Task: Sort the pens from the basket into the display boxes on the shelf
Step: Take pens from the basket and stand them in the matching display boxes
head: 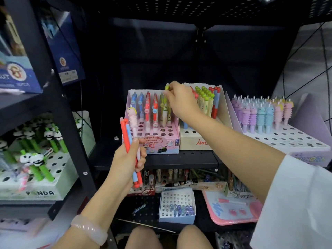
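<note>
Left hand [129, 159] grips a bundle of pens [132, 141], smooth red and blue barrels plus a knobbly pink one, upright. Right hand [181, 101] pinches a yellow-green pen [167, 87], upright, above the glossy pink perforated box [159, 139].

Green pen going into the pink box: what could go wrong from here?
1. The right hand pinches only the top of the green pen, so its tip may miss a hole in the pink display box and knock the neighbouring green pens.
2. The left hand grips a loose bundle of pens; one could slip out.
3. The right forearm crosses the cream display box and might brush its pens.
</note>
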A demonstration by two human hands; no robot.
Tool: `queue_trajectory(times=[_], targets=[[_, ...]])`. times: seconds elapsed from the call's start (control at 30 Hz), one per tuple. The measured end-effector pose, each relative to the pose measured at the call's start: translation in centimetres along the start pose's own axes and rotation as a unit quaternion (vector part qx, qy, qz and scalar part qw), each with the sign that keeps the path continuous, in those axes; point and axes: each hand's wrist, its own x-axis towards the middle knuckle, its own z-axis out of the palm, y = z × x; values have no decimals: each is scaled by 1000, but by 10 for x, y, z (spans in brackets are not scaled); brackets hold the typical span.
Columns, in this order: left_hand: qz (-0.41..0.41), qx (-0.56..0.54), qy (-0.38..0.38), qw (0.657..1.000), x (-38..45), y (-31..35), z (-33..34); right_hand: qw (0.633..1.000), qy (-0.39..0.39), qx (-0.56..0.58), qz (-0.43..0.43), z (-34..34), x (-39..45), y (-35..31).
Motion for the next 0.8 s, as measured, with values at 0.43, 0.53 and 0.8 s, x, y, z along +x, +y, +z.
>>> queue_trajectory(times=[0.43, 0.53, 0.8], targets=[[0, 18, -14, 1000, -3, 1, 4, 994, -90, -20, 58, 29, -27, 19], [1, 20, -17, 1000, -5, 2, 4, 997, -53, -16, 61, 25, -33, 18], [-1, 45, -63, 997, -8, 0, 31, 946, -151, 259, 119, -1, -60, -5]])
